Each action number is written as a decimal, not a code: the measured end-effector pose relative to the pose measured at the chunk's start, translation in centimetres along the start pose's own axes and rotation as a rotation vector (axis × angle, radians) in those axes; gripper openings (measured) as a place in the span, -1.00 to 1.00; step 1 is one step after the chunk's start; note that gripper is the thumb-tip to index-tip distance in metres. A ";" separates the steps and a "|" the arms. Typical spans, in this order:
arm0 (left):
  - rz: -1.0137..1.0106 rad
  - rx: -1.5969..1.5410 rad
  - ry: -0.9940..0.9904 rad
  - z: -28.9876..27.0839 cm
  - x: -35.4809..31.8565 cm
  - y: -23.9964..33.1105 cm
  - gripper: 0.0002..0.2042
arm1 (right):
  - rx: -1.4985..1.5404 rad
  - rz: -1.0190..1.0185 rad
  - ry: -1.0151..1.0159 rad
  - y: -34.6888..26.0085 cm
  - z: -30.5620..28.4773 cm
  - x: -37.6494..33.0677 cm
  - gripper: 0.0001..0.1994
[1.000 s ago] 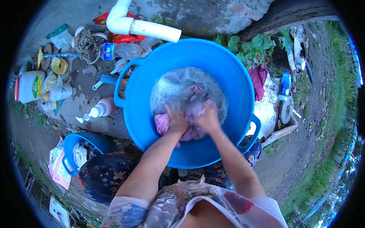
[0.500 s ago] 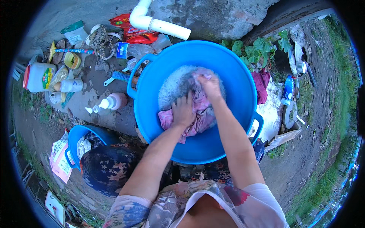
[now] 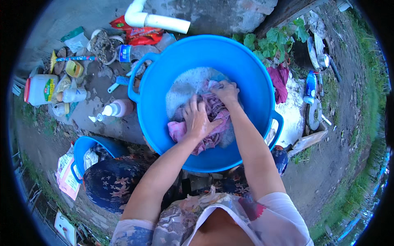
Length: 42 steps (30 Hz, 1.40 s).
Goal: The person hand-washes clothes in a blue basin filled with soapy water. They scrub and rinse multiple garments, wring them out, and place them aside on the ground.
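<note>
A large blue basin (image 3: 250, 53) with two handles holds sudsy water (image 3: 180, 84) and a wet, bunched pink and grey cloth (image 3: 177, 130). My left hand (image 3: 198, 121) lies on the near left part of the cloth, fingers spread and thumb stretched to the right. Beyond it to the right, my right hand (image 3: 225, 93) has its fingers bent round the cloth's far end. Part of the cloth is hidden beneath both hands.
Left of the basin stand a pump bottle (image 3: 119, 108), a blue scrubbing brush (image 3: 120, 83) and a white jug (image 3: 43, 89). A smaller blue bucket (image 3: 84, 143) with clothes sits near my left knee. A white pipe (image 3: 166, 23) juts out behind; a dark red cloth (image 3: 279, 84) lies right.
My left hand has spread its fingers and thumb over the cloth. My right hand has come slightly down, and the cloth is more bunched between the hands. The view has shifted slightly.
</note>
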<state>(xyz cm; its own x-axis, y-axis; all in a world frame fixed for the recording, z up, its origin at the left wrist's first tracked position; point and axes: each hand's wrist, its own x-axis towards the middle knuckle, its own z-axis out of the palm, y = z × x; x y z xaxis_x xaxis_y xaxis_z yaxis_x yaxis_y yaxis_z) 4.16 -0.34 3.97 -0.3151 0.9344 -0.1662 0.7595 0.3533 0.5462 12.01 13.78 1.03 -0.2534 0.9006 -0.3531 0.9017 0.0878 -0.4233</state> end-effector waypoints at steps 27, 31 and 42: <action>0.080 0.080 -0.240 6.9 0.0 -5.3 -0.26 | -0.061 -0.395 0.140 -2.2 3.3 -10.7 -0.68; -0.018 0.268 -0.286 6.0 0.6 -2.9 -0.31 | -0.229 -0.184 0.225 -3.8 5.6 -3.4 -0.69; -0.122 0.235 -0.540 3.5 1.2 -2.3 -0.18 | 0.659 -0.108 -0.130 -0.2 -0.2 -6.2 -0.70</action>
<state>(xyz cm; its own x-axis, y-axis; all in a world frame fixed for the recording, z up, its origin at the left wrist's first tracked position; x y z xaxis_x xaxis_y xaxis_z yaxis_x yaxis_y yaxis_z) 4.05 0.16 -0.38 -0.1209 0.7559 -0.6435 0.8611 0.4024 0.3109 13.50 8.24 3.49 -0.4075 0.8392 -0.3601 0.4772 -0.1404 -0.8675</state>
